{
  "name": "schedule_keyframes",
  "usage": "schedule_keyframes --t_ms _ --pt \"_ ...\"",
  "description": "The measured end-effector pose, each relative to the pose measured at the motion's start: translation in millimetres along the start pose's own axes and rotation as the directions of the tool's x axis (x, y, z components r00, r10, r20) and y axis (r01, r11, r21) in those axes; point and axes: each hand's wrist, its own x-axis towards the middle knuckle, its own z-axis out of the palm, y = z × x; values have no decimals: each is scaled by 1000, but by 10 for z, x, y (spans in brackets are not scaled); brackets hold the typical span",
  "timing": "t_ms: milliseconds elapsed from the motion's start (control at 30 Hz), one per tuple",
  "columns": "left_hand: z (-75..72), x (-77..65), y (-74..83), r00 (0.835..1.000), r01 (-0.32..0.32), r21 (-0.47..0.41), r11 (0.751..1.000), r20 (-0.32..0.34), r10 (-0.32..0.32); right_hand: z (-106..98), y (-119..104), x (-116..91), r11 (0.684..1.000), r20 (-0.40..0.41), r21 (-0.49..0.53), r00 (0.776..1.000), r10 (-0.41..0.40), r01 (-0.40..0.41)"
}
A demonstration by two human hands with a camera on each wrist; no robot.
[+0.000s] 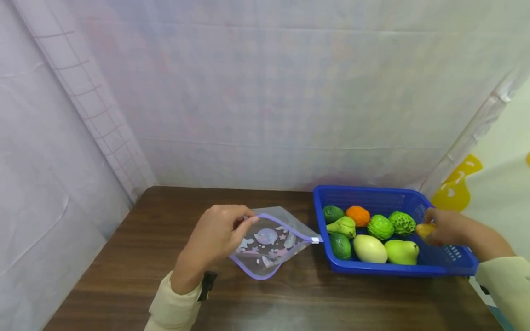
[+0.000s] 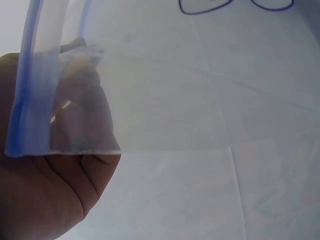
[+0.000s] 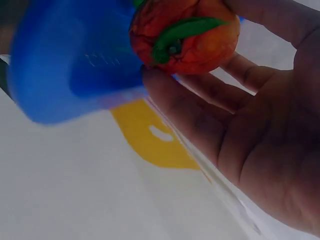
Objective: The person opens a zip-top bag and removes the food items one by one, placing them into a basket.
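My left hand (image 1: 221,234) pinches the upper rim of a clear zip bag (image 1: 267,248) with purple edging and a printed pattern. The bag's mouth gapes, and its white slider (image 1: 316,240) sits at the right corner. In the left wrist view, the clear film (image 2: 165,115) covers part of the left hand (image 2: 60,165). Over the right end of a blue basket (image 1: 372,270), my right hand (image 1: 449,226) grips a yellowish fruit (image 1: 424,230). Up close in the right wrist view, this round fruit (image 3: 187,42) looks orange-red with a green leaf, held between thumb and fingers.
The basket holds an orange fruit (image 1: 358,216), a pale yellow oval fruit (image 1: 370,249), a green pear (image 1: 402,252), bumpy green fruits (image 1: 401,223) and dark green ones (image 1: 341,246). It stands on a brown wooden table (image 1: 136,262). Pale sheets (image 1: 281,101) hang behind.
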Motion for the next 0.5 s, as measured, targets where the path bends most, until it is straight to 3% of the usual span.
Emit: schedule_keyframes --t_ms 267,500 --pt "-23 23 10 1000 -17 5 1000 -18 18 201 9 72 999 38 -53 999 -9 11" --pt "-27 16 9 1000 -7 0 1000 -6 7 335 -22 121 996 20 -84 999 -37 39"
